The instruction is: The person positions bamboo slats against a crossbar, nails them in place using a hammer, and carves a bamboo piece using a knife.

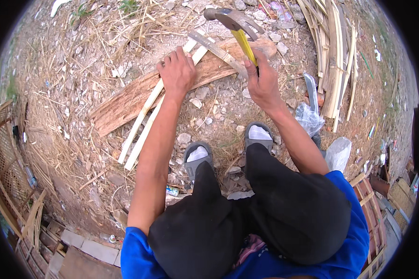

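Bag of clear, crumpled plastic (309, 119) lies on the stony ground at right, against a long grey metal blade (311, 88); whether anything is inside it cannot be told. At the left rim stands a tan woven lattice piece (5, 144), too bent by the lens to tell whether it is a basket or a flat panel.

Left forearm reaches far and slightly right, the left hand (178, 73) palm down, its fingers pointing away. It presses on two long, pale wooden strips (144, 115) where they cross a rough, split brown log (125, 103); whether the fingers curl around the strips cannot be seen. Both strips slant from near left to far right, their near ends past the log's edge. A flat grey-brown strip (221, 55) crosses them just beyond this hand.

Right forearm slants far and left from the near right. The right hand (265, 83) is wrapped around the yellow handle of a steel claw hammer (243, 43), thumb along the handle, the head raised at the far side. Farther right lies a bundle of long wooden slats (334, 60). Grey sandals (191, 151) stand nearer than the log.
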The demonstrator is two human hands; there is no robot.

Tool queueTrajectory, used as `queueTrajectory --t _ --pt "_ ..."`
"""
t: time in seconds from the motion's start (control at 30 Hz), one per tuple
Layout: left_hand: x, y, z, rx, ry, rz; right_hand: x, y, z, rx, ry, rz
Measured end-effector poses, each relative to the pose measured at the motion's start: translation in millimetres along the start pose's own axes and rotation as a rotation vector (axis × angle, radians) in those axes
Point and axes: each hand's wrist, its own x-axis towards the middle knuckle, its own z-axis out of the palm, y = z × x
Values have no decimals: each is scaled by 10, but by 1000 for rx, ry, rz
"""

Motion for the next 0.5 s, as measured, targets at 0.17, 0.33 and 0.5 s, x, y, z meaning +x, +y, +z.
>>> queueTrajectory --t 0.17,0.33,0.5 --pt "42 110 -3 -38 -76 -31 -194 494 165 -191 -76 33" --pt "33 59 -32 -38 -90 -35 -101 264 94 -163 -88 85" --pt "50 71 -36 -71 -98 -49 -233 451 187 -179 -27 -54"
